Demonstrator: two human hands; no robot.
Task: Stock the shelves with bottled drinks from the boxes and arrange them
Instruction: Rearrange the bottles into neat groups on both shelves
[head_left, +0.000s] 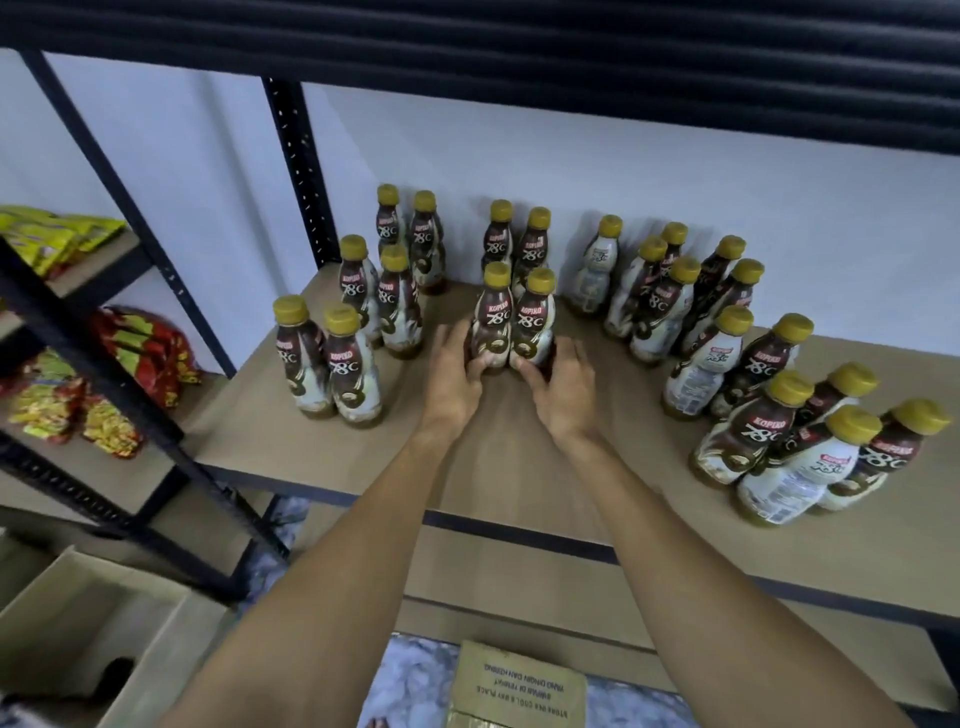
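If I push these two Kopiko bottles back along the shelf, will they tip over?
Probably steady pushed low: left grip and right grip hold the Kopiko bottles at their bases. Tall and narrow, they could tip if pushed near the caps. The shelf looks smooth, so they likely slide.

Both arms are stretched forward and bare. The left forearm (332, 571) and the right forearm (696, 545) angle in toward each other, so the wrists end up close together. The left hand (457, 374) is seen from the back, its fingers curled round the lower part of the left bottle (492, 317). The right hand (563, 387) mirrors it just beside, gripping the base of the right bottle (534, 325). The two hands are nearly touching, knuckles up.
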